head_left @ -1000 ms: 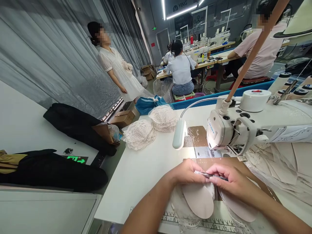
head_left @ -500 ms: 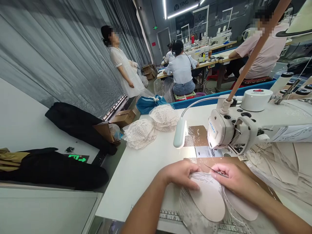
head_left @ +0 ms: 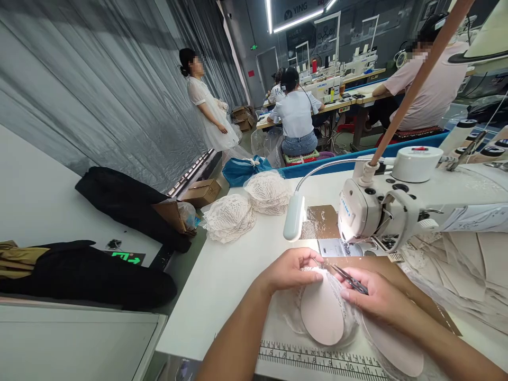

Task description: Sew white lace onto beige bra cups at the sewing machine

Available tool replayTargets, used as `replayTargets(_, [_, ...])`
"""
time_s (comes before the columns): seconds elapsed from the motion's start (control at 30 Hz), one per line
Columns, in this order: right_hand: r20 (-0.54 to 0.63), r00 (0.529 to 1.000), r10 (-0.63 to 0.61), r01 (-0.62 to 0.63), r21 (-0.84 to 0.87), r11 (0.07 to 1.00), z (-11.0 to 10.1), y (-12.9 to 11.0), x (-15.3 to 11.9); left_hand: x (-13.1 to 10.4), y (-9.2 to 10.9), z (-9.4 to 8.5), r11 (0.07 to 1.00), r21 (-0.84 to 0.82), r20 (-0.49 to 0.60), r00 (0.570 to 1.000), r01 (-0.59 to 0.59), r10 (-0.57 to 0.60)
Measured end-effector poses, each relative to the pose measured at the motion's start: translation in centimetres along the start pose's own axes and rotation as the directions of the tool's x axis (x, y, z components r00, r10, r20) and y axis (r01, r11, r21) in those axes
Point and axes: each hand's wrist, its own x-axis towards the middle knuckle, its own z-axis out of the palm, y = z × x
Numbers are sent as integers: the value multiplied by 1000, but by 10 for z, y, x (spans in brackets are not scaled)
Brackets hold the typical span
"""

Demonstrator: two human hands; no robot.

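Had the pinch of my left hand (head_left: 291, 271) slackened, the oval pad (head_left: 322, 317) might have slid right, its lace (head_left: 336, 286) snagging on the pointed tool (head_left: 356, 283). The pad hung from that left thumb and fingers, on the near side, between both hands; my right hand (head_left: 375, 292) clasped the tool, points aimed far left.

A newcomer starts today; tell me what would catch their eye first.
Probably the white sewing machine at the right, with a lit lamp at its left. Then, at lower centre, the person's left grip pinches a pale, lace-edged oval piece, and the right grip holds a dark pointed tool. Farther back on the table, left of the lamp, sit two piles of white lace pieces.
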Motion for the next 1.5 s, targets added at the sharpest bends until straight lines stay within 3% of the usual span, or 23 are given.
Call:
replayTargets(0.27, [11, 999, 37, -37, 24, 999, 0, 11, -3, -3, 7, -1, 964, 248, 19, 994, 98, -106])
replayTargets(0.6, [-157, 988, -10, 9, -7, 1000, -8, 9, -3, 1, 5, 10, 982, 188, 9, 1000, 14, -16])
replayTargets(0.8, [-49, 999, -4, 8, 82, 997, -10, 11, -2, 0, 5, 14, 995, 97, 42, 999, -14, 10])
replayTargets(1.0, [22, 999, -24, 22, 108, 994, -7, 10, -2, 2, 4, 16, 989, 143, 28, 999, 33, -38])
replayTargets(1.3, [-3, 999, -37, 37, 48, 998, -4, -4, -3, 3, 6, 18, 991, 111, 33, 996, 74, -78])
replayTargets(1.5, [40, 998, -41, 39, 59, 998, -5, -3, -4, 4, 6, 19, 991, 88, 47, 994, 98, -102])
